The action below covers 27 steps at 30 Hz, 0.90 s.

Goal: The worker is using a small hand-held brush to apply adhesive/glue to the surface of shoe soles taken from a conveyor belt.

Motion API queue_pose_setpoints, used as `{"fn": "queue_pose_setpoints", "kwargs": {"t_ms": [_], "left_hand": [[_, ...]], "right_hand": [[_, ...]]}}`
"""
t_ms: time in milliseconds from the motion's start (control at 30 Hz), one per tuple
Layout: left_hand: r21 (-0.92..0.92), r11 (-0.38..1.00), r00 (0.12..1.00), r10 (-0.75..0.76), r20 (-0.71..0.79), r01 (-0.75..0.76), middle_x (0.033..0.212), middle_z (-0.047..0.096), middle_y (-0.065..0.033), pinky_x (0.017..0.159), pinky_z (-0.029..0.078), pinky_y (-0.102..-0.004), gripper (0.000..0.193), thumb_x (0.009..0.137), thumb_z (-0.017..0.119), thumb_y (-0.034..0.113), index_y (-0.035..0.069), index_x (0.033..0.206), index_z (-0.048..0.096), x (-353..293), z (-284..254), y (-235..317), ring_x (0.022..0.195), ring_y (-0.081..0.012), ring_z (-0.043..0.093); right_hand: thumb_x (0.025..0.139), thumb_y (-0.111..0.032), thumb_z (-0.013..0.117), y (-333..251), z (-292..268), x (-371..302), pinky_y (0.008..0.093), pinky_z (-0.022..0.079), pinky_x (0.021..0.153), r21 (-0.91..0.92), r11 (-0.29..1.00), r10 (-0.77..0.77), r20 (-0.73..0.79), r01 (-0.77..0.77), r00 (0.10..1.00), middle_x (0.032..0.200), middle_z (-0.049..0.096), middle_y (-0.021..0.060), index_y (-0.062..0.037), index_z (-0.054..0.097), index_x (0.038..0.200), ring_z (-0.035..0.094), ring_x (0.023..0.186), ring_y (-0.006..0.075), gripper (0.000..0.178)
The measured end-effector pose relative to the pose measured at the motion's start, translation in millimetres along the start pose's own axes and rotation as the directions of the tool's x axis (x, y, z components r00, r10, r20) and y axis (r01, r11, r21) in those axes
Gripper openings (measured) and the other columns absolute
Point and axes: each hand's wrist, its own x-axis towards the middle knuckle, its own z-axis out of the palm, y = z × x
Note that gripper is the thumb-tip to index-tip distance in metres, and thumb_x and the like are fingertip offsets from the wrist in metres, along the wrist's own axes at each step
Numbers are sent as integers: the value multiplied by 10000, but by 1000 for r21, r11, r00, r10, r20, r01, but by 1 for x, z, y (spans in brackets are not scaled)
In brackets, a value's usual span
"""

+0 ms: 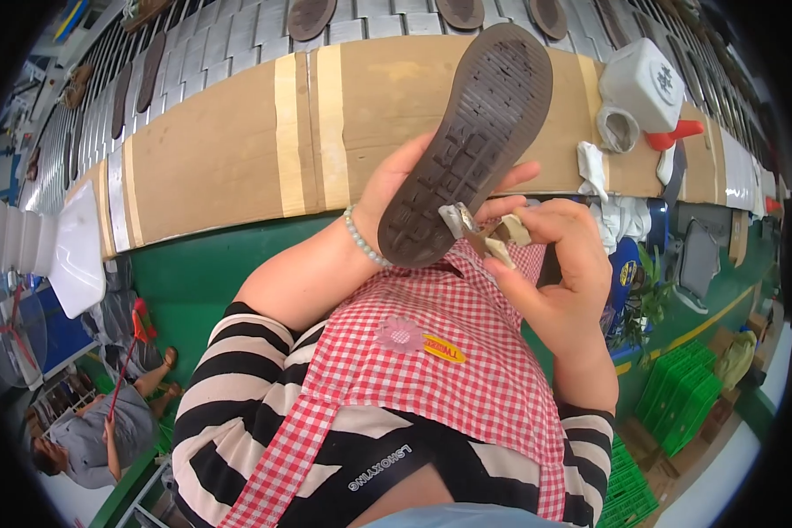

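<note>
My left hand grips a dark brown shoe sole from behind, its fingertips showing past the right edge. The sole is tilted, its patterned tread facing me and its toe end pointing up and to the right. Pinched between the thumb and fingers of my right hand is a small brown tool with cream wrapping. Its pale, greyish tip lies at the lower right edge of the sole, near the heel. I cannot make out the tool's exact kind. A beaded bracelet circles my left wrist.
A cardboard-covered bench runs across in front of me. Beyond it, more soles lie on a slatted metal conveyor. At right stand a white plastic container, a cup and a red-handled item. Another person is at lower left.
</note>
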Motion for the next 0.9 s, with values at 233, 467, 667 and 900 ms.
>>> {"fn": "queue_pose_setpoints", "kwargs": {"t_ms": [233, 467, 667, 900], "left_hand": [[80, 996, 999, -45, 12, 44, 1400, 539, -180, 1137, 391, -538, 481, 1075, 352, 324, 2, 1406, 485, -4, 3, -2, 1379, -361, 439], [147, 989, 999, -23, -35, 28, 1398, 540, -190, 1164, 351, -540, 476, 1072, 358, 314, -6, 1402, 485, -8, -3, -4, 1365, -363, 455], [140, 986, 995, -96, 4, 95, 1482, 454, -216, 1147, 328, -616, 513, 1072, 334, 322, -2, 1459, 422, -8, -6, 1, 1424, -392, 367], [80, 986, 982, -157, 101, 149, 1538, 382, -202, 1123, 298, -689, 549, 1060, 374, 377, 70, 1514, 368, 3, -21, 17, 1430, -460, 317]], "right_hand": [[651, -102, 863, 10, -4, 3, 362, 479, 739, 26, 997, 76, -152, -72, 985, 858, 627, 89, -14, 674, 1000, 595, 834, 260, 406], [669, -85, 845, 15, -17, 13, 350, 479, 768, -73, 989, 108, -263, -132, 959, 864, 630, 78, -12, 675, 1018, 595, 845, 250, 395], [685, -81, 824, 27, -29, 20, 353, 485, 769, -163, 985, 23, -173, -51, 985, 897, 646, 82, -6, 675, 1024, 606, 859, 237, 378], [736, -128, 825, 69, -63, 44, 347, 494, 837, -225, 956, 94, -369, -187, 925, 905, 645, 81, -35, 702, 1081, 617, 884, 248, 378]]}}
